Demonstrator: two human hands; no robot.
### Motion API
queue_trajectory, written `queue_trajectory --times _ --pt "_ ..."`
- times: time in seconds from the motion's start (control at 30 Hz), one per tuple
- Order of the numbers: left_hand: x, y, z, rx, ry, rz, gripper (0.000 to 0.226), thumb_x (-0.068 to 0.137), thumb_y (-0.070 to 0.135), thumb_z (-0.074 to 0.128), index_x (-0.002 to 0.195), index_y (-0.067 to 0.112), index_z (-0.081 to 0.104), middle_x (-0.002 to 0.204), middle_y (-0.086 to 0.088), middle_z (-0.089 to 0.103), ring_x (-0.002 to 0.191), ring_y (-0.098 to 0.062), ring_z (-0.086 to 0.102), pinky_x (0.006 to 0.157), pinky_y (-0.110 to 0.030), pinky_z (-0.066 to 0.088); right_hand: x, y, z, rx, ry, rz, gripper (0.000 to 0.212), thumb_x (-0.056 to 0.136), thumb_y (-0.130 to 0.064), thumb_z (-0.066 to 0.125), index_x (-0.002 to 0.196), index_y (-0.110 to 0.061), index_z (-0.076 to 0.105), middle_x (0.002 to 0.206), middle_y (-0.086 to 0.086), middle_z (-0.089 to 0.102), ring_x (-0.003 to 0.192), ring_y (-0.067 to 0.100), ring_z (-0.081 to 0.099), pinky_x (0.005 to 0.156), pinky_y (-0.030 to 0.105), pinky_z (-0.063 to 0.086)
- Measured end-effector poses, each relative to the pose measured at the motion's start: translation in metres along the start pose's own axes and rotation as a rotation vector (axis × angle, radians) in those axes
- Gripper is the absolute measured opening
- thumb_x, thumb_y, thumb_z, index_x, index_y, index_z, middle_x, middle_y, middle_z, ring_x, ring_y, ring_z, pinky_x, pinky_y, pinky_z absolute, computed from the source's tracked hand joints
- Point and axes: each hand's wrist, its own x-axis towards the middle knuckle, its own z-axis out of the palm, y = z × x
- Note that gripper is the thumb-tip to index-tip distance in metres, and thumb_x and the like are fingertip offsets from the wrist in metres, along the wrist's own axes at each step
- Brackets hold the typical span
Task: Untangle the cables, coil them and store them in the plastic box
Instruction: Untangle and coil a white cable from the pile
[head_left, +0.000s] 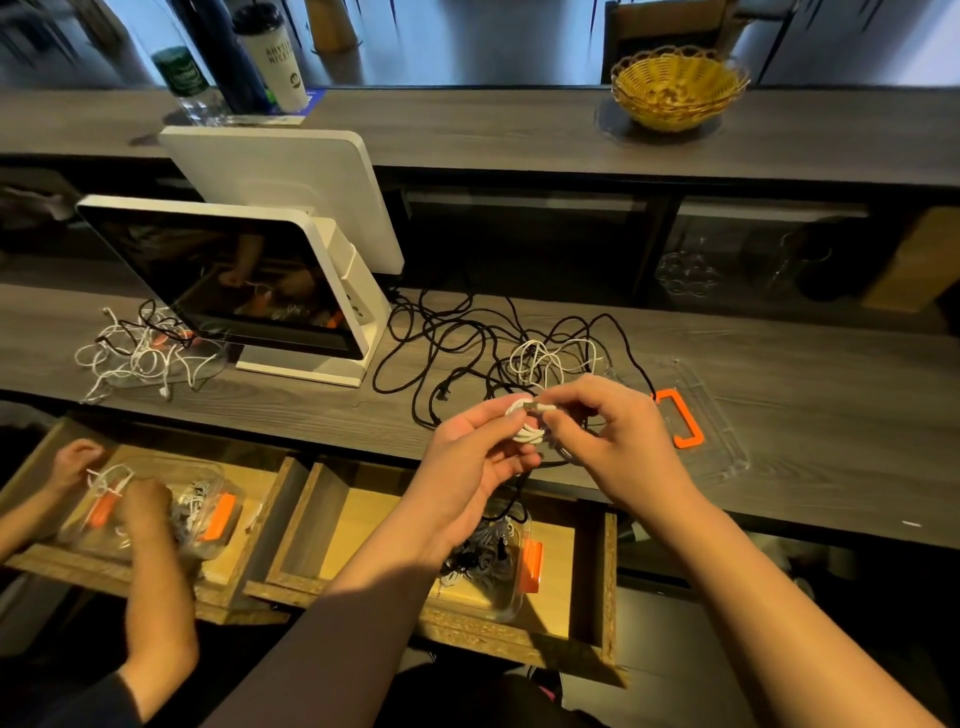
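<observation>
Counter (779, 415), free room and obstructions: bare wood along its right part and front edge past the clear lid with orange handle (680, 418). Middle: loose black cables (441, 353) and a white tangle (550, 358) sprawl just behind my hands. Left: a white screen stand (311, 312), then another cable heap (140, 353) near the left edge. Below the front edge, my open drawer (597, 571) holds the plastic box (498, 566); its left half lies bare.

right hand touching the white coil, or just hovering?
Touching. The head view shows the right hand pinching the plug end against the small white cable coil, while the left hand holds the coil from the other side.
</observation>
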Motion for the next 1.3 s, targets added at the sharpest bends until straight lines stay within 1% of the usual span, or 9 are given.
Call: queue_trajectory --times 0.13,0.23,0.33,0.53,0.77,0.93,1.07,1.2,1.3 --pt "0.0 0.0 0.003 0.024 -0.002 0.046 0.029 0.094 0.009 0.061 0.123 0.006 0.068 0.115 -0.02 0.07 0.098 -0.025 0.066 0.077 -0.029 0.059 0.002 -0.002 -0.002 -0.062 0.012 -0.001 0.022 0.086 -0.038 0.057 0.096 -0.024 0.072 0.084 -0.016 0.06 0.082 0.007 0.058 0.07 0.011 0.042" --pt "0.001 -0.002 0.005 0.132 0.05 0.103 0.028 0.092 0.007 0.066 0.12 0.008 0.069 0.112 -0.017 0.073 0.104 -0.028 0.071 0.083 -0.033 0.061 0.004 -0.003 -0.002 -0.134 -0.023 0.009 0.017 0.086 -0.029 0.064 0.095 -0.02 0.074 0.084 -0.012 0.06 0.082 0.004 0.056 0.071 0.019 0.044" --pt "0.004 -0.002 0.006 0.239 0.145 0.16 0.022 0.09 0.004 0.069 0.11 0.012 0.073 0.106 -0.014 0.075 0.095 -0.025 0.074 0.075 -0.028 0.061 0.004 -0.004 -0.002 -0.196 -0.099 0.025 0.014 0.089 -0.022 0.069 0.102 -0.019 0.074 0.09 -0.01 0.064 0.086 0.006 0.058 0.075 0.023 0.049" --pt "0.006 -0.001 0.012 0.427 0.178 0.264 0.02 0.089 0.005 0.071 0.107 0.013 0.075 0.098 -0.007 0.075 0.085 -0.02 0.075 0.069 -0.026 0.061 0.001 0.005 -0.012 -0.007 -0.132 0.142 0.011 0.083 -0.026 0.077 0.093 -0.022 0.073 0.082 -0.009 0.069 0.079 0.007 0.065 0.07 0.021 0.054" --pt "0.007 -0.007 0.02 0.472 0.102 0.28 0.02 0.093 0.01 0.069 0.107 0.023 0.074 0.107 -0.004 0.073 0.09 -0.013 0.075 0.074 -0.023 0.06 0.007 0.006 -0.02 -0.128 -0.224 0.145 0.005 0.087 -0.029 0.073 0.09 -0.032 0.069 0.084 -0.014 0.067 0.081 0.0 0.062 0.072 0.018 0.051" --pt "0.013 -0.002 0.017 0.45 0.084 0.277 0.02 0.095 0.01 0.066 0.114 0.013 0.073 0.107 -0.003 0.076 0.091 -0.016 0.074 0.073 -0.024 0.059 0.003 0.01 -0.028 0.017 -0.285 0.166 0.024 0.092 -0.024 0.066 0.114 -0.031 0.071 0.097 -0.019 0.065 0.095 -0.003 0.059 0.081 0.014 0.046" --pt "0.016 -0.003 0.02 0.45 0.066 0.288 0.019 0.094 0.008 0.066 0.112 0.012 0.072 0.113 -0.009 0.073 0.09 -0.019 0.075 0.072 -0.023 0.058 0.001 0.017 -0.03 0.087 -0.196 0.13 0.022 0.085 -0.03 0.071 0.107 -0.027 0.071 0.096 -0.012 0.064 0.093 0.009 0.057 0.077 0.014 0.042" --pt "0.02 -0.002 0.021 0.5 -0.031 0.302 0.019 0.093 0.007 0.066 0.111 0.01 0.073 0.119 -0.012 0.068 0.093 -0.022 0.074 0.076 -0.026 0.059 0.004 0.022 -0.032 0.284 -0.211 0.283 0.038 0.08 -0.02 0.078 0.112 -0.023 0.057 0.102 -0.003 0.066 0.094 0.014 0.065 0.082 0.03 0.056" --pt "0.022 -0.002 0.019 0.486 -0.055 0.271 0.019 0.094 0.008 0.065 0.11 0.009 0.074 0.12 -0.01 0.068 0.096 -0.023 0.073 0.079 -0.029 0.059 0.005 0.024 -0.032 0.4 -0.293 0.327 0.027 0.087 -0.009 0.072 0.111 -0.018 0.063 0.095 0.003 0.073 0.083 0.017 0.072 0.073 0.033 0.06"
